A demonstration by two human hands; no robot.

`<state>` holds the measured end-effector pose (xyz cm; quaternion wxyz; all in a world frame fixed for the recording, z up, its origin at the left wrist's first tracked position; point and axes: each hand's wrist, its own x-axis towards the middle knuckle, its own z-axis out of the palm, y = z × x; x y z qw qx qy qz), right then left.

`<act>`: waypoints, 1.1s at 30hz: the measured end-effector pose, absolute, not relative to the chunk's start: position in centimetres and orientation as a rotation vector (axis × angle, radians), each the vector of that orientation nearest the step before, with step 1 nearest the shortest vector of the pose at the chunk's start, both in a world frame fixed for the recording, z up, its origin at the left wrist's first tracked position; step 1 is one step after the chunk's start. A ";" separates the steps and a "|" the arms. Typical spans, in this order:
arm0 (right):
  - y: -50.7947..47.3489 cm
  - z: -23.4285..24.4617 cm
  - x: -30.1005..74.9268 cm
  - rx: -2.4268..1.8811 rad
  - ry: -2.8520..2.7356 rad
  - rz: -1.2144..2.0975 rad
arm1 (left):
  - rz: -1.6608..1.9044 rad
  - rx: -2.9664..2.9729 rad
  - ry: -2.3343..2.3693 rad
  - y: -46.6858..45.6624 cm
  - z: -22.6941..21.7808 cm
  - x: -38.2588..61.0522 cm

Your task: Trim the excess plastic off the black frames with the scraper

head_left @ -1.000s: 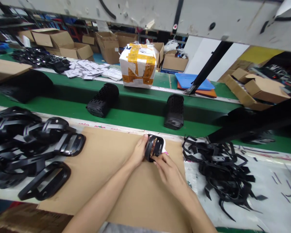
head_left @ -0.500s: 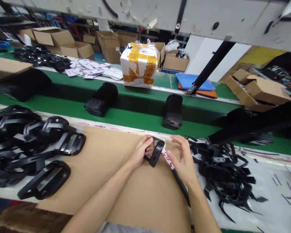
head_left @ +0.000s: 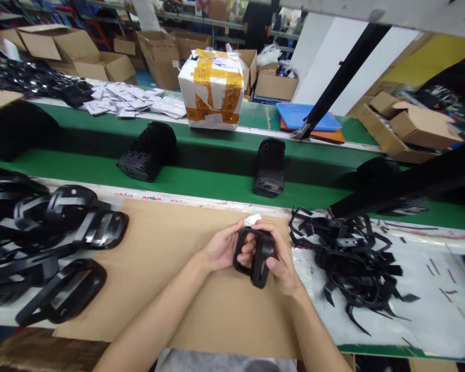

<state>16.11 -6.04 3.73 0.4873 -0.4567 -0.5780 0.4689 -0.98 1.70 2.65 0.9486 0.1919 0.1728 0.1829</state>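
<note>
Here, both hands, left point(head_left: 220, 250) and right point(head_left: 279, 258), grip the black plastic frame point(head_left: 254, 254) between them over the cardboard sheet point(head_left: 158, 248).

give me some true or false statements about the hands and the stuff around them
1. The left hand and right hand both grip one black frame over the cardboard sheet. True.
2. The tangle of black offcuts lies left of the hands. False: it lies to their right; the pile of black frames is on the left.
3. The white box with yellow tape stands beyond the green belt. True.
4. Nothing lies on the green belt. False: at least two black perforated parts lie on it.
</note>
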 end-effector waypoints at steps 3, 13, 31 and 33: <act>-5.9 4.2 16.6 -1.136 -1.500 1.057 | 0.315 0.369 0.363 1.7 2.8 -1.3; -6.1 6.2 16.7 -1.195 -1.653 0.888 | 0.422 0.444 0.412 0.6 3.2 -0.8; -5.2 9.8 17.5 -1.274 -1.880 0.341 | 0.600 1.841 0.832 -0.9 1.6 0.0; -5.6 9.8 16.8 -1.259 -1.950 0.305 | 0.590 1.809 0.890 -1.1 1.0 0.2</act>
